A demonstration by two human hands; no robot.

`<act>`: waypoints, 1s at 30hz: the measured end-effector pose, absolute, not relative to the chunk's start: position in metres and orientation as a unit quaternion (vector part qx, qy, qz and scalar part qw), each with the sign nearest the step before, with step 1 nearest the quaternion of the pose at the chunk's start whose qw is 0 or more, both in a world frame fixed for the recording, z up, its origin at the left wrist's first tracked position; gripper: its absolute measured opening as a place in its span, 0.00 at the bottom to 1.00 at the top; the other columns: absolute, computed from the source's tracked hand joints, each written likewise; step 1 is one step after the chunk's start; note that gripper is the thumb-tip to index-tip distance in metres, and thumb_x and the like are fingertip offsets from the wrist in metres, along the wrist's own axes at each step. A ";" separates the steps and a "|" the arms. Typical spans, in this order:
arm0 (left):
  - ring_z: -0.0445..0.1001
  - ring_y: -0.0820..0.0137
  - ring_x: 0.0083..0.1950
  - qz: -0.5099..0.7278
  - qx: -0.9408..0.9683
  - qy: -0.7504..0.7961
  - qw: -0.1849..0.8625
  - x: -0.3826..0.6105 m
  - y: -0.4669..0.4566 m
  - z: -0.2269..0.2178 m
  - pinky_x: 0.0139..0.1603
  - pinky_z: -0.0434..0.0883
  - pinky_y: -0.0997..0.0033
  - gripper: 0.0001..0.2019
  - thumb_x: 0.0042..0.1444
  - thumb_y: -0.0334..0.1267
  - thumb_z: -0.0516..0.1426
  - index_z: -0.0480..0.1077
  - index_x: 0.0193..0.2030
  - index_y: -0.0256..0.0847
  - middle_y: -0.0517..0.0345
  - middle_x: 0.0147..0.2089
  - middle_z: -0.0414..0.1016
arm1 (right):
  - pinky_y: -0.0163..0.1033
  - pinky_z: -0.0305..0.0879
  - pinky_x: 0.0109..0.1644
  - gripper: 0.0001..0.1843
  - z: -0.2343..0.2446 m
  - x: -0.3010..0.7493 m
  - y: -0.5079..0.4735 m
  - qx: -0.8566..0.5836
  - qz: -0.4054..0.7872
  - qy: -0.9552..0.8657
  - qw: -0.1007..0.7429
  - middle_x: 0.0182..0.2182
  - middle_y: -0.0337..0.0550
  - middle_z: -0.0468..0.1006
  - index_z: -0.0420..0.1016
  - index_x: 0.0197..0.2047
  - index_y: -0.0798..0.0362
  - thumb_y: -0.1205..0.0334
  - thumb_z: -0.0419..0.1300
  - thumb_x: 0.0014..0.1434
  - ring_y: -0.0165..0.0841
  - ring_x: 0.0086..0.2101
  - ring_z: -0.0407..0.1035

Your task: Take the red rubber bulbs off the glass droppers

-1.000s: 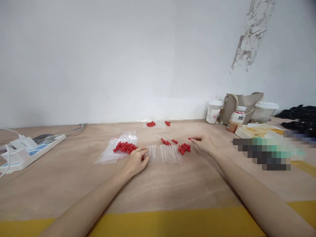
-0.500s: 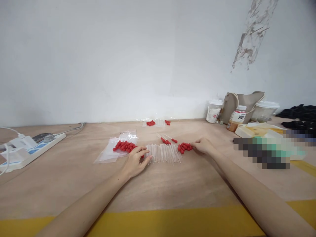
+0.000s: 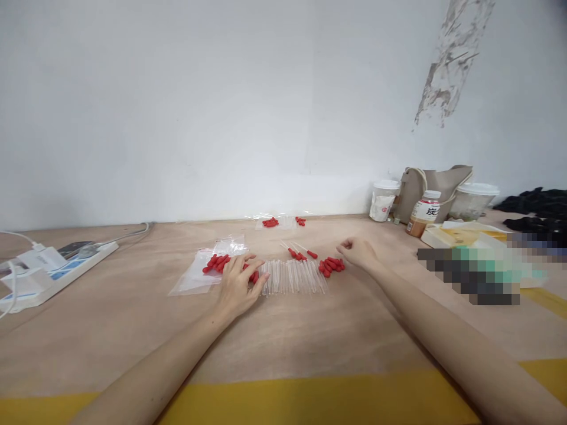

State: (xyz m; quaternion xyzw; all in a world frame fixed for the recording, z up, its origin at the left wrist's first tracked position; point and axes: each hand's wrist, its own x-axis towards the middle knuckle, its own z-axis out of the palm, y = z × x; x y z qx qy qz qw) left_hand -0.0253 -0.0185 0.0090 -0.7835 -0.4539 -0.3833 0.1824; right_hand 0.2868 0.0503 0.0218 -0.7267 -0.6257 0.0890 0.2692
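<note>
A row of clear glass dropper tubes (image 3: pixel 295 277) lies on the brown table (image 3: pixel 310 336) in the middle. My left hand (image 3: pixel 238 283) rests at the row's left end, fingers spread, over a pile of red rubber bulbs (image 3: pixel 219 262) on a clear plastic bag (image 3: pixel 195 277). My right hand (image 3: pixel 359 254) hovers just right of a second small pile of red bulbs (image 3: pixel 331 265), fingers curled loosely; nothing shows in it. Two or three finished droppers with red bulbs (image 3: pixel 301 252) lie behind the tube row.
Another bag with red bulbs (image 3: pixel 277 222) lies by the wall. A white power strip with cables (image 3: pixel 48 268) sits at the left. Cups, a bottle (image 3: pixel 424 213) and a beige bag (image 3: pixel 436 186) stand at the right, beside boxes. A yellow strip runs along the near table edge.
My left hand slid up and left from the tubes' end onto the red bulb pile. My right hand dipped to the right-hand bulb pile, then lifted up and away from it.
</note>
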 end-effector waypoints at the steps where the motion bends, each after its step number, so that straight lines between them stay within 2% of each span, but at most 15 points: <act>1: 0.65 0.63 0.48 -0.383 -0.779 -0.459 0.190 -0.025 -0.019 0.010 0.48 0.61 0.60 0.11 0.55 0.41 0.53 0.70 0.43 0.43 0.51 0.48 0.66 | 0.32 0.57 0.32 0.11 0.027 0.279 0.053 -0.719 0.091 -0.640 0.257 0.30 0.41 0.77 0.75 0.30 0.51 0.56 0.55 0.49 0.31 0.33 0.69; 5: 0.62 0.61 0.51 -0.384 -0.751 -0.486 0.228 -0.027 -0.019 0.012 0.49 0.58 0.58 0.12 0.56 0.39 0.51 0.69 0.46 0.43 0.51 0.49 0.66 | 0.35 0.58 0.32 0.09 0.041 0.243 0.071 -0.708 0.119 -0.670 0.191 0.23 0.41 0.76 0.74 0.22 0.52 0.54 0.61 0.41 0.33 0.29 0.69; 8: 0.61 0.60 0.51 -0.384 -0.732 -0.512 0.234 -0.032 -0.018 0.012 0.50 0.55 0.57 0.12 0.58 0.36 0.49 0.67 0.47 0.44 0.51 0.50 0.66 | 0.38 0.59 0.32 0.09 0.041 0.222 0.085 -0.724 0.138 -0.660 0.147 0.18 0.43 0.73 0.72 0.18 0.55 0.58 0.65 0.37 0.37 0.27 0.69; 11: 0.61 0.61 0.51 -0.383 -0.729 -0.525 0.215 -0.039 -0.015 0.010 0.50 0.54 0.56 0.12 0.58 0.37 0.48 0.67 0.47 0.44 0.52 0.49 0.66 | 0.40 0.59 0.31 0.08 0.042 0.216 0.094 -0.737 0.135 -0.647 0.140 0.19 0.47 0.74 0.71 0.18 0.57 0.62 0.64 0.37 0.39 0.26 0.70; 14: 0.62 0.61 0.51 -0.385 -0.734 -0.526 0.192 -0.044 -0.013 0.007 0.50 0.54 0.57 0.11 0.57 0.39 0.50 0.67 0.46 0.45 0.53 0.48 0.67 | 0.42 0.59 0.36 0.10 0.048 0.221 0.086 -0.730 0.101 -0.650 0.184 0.27 0.50 0.76 0.73 0.26 0.56 0.57 0.59 0.46 0.40 0.32 0.70; 16: 0.62 0.62 0.50 -0.385 -0.741 -0.523 0.174 -0.044 -0.012 0.005 0.50 0.54 0.57 0.11 0.57 0.40 0.50 0.67 0.45 0.45 0.54 0.48 0.68 | 0.42 0.57 0.41 0.13 0.050 0.227 0.069 -0.705 0.069 -0.667 0.231 0.33 0.46 0.76 0.72 0.33 0.53 0.54 0.51 0.54 0.37 0.37 0.69; 18: 0.62 0.63 0.50 -0.388 -0.749 -0.516 0.151 -0.042 -0.013 0.005 0.50 0.54 0.58 0.11 0.58 0.40 0.49 0.66 0.45 0.45 0.54 0.47 0.68 | 0.40 0.54 0.45 0.14 0.043 0.231 0.045 -0.661 0.034 -0.695 0.281 0.38 0.41 0.75 0.70 0.40 0.50 0.54 0.48 0.58 0.33 0.40 0.67; 20: 0.62 0.64 0.50 -0.399 -0.755 -0.504 0.128 -0.038 -0.015 0.007 0.50 0.55 0.59 0.12 0.59 0.40 0.48 0.65 0.47 0.44 0.54 0.47 0.68 | 0.41 0.52 0.45 0.11 0.029 0.235 0.019 -0.550 -0.054 -0.752 0.360 0.37 0.42 0.75 0.70 0.40 0.52 0.57 0.51 0.57 0.33 0.38 0.66; 22: 0.62 0.64 0.51 -0.408 -0.766 -0.483 0.117 -0.033 -0.021 0.010 0.51 0.55 0.60 0.13 0.59 0.40 0.47 0.63 0.50 0.42 0.53 0.48 0.68 | 0.41 0.51 0.44 0.11 0.010 0.237 -0.004 -0.456 -0.121 -0.798 0.376 0.35 0.44 0.75 0.70 0.42 0.53 0.60 0.52 0.57 0.33 0.38 0.65; 23: 0.62 0.64 0.51 -0.404 -0.777 -0.468 0.118 -0.030 -0.024 0.012 0.51 0.55 0.60 0.14 0.59 0.40 0.47 0.62 0.50 0.42 0.52 0.49 0.68 | 0.40 0.50 0.43 0.09 0.002 0.237 -0.013 -0.422 -0.144 -0.810 0.381 0.34 0.43 0.75 0.71 0.40 0.52 0.62 0.52 0.58 0.33 0.37 0.65; 27: 0.64 0.64 0.49 -0.360 -0.841 -0.366 0.173 -0.015 -0.038 0.015 0.53 0.51 0.57 0.12 0.57 0.39 0.51 0.66 0.47 0.43 0.54 0.45 0.71 | 0.41 0.49 0.43 0.07 -0.018 0.230 -0.029 -0.352 -0.177 -0.813 0.428 0.30 0.40 0.75 0.73 0.36 0.50 0.64 0.54 0.57 0.30 0.33 0.63; 30: 0.67 0.68 0.42 -0.347 -0.862 -0.282 0.237 -0.005 -0.040 0.009 0.51 0.51 0.57 0.10 0.56 0.37 0.53 0.69 0.45 0.46 0.59 0.38 0.75 | 0.40 0.49 0.41 0.06 -0.019 0.223 -0.032 -0.317 -0.180 -0.821 0.439 0.27 0.39 0.74 0.73 0.36 0.50 0.65 0.55 0.56 0.29 0.30 0.61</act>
